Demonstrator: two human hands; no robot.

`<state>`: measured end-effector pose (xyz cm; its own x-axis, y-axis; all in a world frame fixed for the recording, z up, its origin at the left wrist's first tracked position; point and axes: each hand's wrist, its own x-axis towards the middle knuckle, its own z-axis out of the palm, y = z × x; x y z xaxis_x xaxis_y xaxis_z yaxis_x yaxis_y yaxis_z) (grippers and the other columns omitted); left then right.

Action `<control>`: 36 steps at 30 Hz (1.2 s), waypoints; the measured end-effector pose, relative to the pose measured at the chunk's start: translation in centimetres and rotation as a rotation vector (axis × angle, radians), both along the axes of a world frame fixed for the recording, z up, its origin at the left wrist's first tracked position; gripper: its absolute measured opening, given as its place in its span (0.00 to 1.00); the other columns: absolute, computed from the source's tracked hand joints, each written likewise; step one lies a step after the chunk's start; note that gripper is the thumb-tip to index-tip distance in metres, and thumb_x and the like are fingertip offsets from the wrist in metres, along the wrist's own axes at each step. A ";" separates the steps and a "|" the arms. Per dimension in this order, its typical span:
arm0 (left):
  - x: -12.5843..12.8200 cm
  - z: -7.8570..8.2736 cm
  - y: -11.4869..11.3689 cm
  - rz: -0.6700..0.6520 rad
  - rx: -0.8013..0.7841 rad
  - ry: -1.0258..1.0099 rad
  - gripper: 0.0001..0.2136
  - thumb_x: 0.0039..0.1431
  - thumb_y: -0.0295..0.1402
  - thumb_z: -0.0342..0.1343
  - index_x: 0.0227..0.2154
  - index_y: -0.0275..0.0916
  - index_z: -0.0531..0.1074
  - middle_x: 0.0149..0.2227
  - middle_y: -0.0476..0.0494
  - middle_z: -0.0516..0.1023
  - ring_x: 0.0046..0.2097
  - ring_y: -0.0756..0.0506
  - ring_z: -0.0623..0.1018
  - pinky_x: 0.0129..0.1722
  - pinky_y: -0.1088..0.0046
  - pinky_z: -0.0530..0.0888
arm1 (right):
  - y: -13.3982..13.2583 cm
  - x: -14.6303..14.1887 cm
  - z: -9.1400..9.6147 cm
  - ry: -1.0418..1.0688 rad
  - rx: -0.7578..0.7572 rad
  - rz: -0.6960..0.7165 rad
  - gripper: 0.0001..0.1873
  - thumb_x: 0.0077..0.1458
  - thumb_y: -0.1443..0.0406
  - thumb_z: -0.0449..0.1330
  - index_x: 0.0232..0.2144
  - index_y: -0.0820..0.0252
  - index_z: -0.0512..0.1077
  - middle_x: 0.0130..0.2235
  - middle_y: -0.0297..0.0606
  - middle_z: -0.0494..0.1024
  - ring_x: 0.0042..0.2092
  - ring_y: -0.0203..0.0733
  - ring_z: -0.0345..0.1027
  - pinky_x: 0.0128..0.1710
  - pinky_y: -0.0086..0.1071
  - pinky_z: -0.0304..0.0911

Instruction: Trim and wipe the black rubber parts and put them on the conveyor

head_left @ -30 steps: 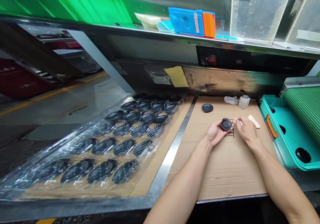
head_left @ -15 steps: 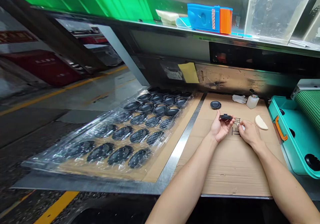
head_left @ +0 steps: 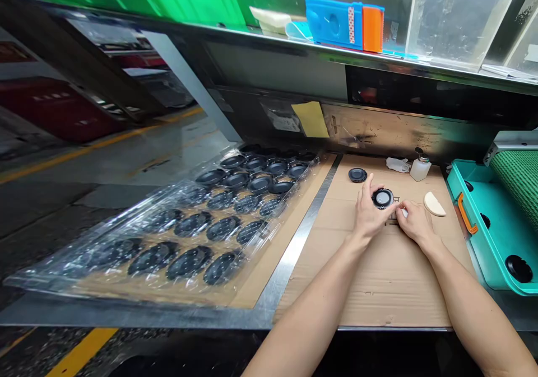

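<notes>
Desk: metal, with a cardboard sheet right of centre
Floor: grey, yellow-lined, left side
Shelf: across the top, carrying a blue-and-orange box
Left hand: gripping a black round part, right of centre
Right hand: pinching a small white piece, close by
Nearby: half-round pad, bottle, teal bin at right; clear tray of black discs, lower left

Head view, forward and down, seemingly near
</notes>
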<state>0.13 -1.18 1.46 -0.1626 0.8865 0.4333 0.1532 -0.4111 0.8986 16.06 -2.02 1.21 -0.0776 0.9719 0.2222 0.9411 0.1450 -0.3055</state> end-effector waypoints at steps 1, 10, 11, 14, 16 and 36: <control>0.0 0.0 -0.2 0.027 0.044 0.072 0.49 0.44 0.36 0.74 0.68 0.46 0.53 0.52 0.40 0.77 0.56 0.39 0.76 0.59 0.58 0.70 | 0.0 0.0 0.1 -0.005 -0.005 0.000 0.10 0.65 0.58 0.52 0.39 0.54 0.72 0.42 0.38 0.80 0.43 0.43 0.71 0.38 0.31 0.55; 0.0 2.2 -1.7 -0.095 -0.092 -0.164 0.48 0.43 0.30 0.73 0.67 0.47 0.56 0.56 0.38 0.74 0.64 0.36 0.68 0.66 0.60 0.60 | 0.0 0.0 0.1 -0.019 -0.009 -0.005 0.12 0.65 0.58 0.52 0.41 0.54 0.73 0.42 0.38 0.80 0.44 0.44 0.71 0.38 0.32 0.56; 0.0 2.4 -1.8 -0.109 -0.120 -0.224 0.47 0.42 0.29 0.73 0.66 0.47 0.57 0.57 0.38 0.74 0.65 0.36 0.66 0.66 0.60 0.60 | 0.0 0.0 0.1 -0.020 -0.008 -0.006 0.12 0.65 0.58 0.52 0.40 0.54 0.73 0.42 0.38 0.80 0.44 0.44 0.72 0.37 0.32 0.56; 0.1 3.0 -2.3 -0.141 -0.163 -0.304 0.47 0.42 0.27 0.73 0.66 0.49 0.58 0.60 0.38 0.72 0.67 0.36 0.64 0.66 0.61 0.61 | 0.1 0.0 0.1 -0.024 -0.007 -0.001 0.12 0.65 0.57 0.52 0.40 0.54 0.73 0.42 0.38 0.80 0.44 0.43 0.72 0.37 0.32 0.55; 0.2 3.1 -2.5 -0.160 -0.148 -0.277 0.46 0.44 0.28 0.73 0.66 0.49 0.57 0.61 0.39 0.70 0.67 0.37 0.63 0.66 0.61 0.60 | 0.1 0.0 0.1 -0.027 -0.003 0.001 0.12 0.65 0.58 0.52 0.40 0.54 0.73 0.42 0.38 0.80 0.44 0.43 0.72 0.37 0.32 0.55; -3.9 -0.2 0.1 -0.147 -0.268 0.823 0.30 0.49 0.51 0.66 0.53 0.41 0.73 0.57 0.33 0.71 0.60 0.30 0.66 0.59 0.55 0.63 | -0.2 -0.1 0.0 0.001 0.011 -0.022 0.10 0.64 0.58 0.53 0.38 0.53 0.73 0.42 0.36 0.80 0.43 0.43 0.73 0.37 0.31 0.56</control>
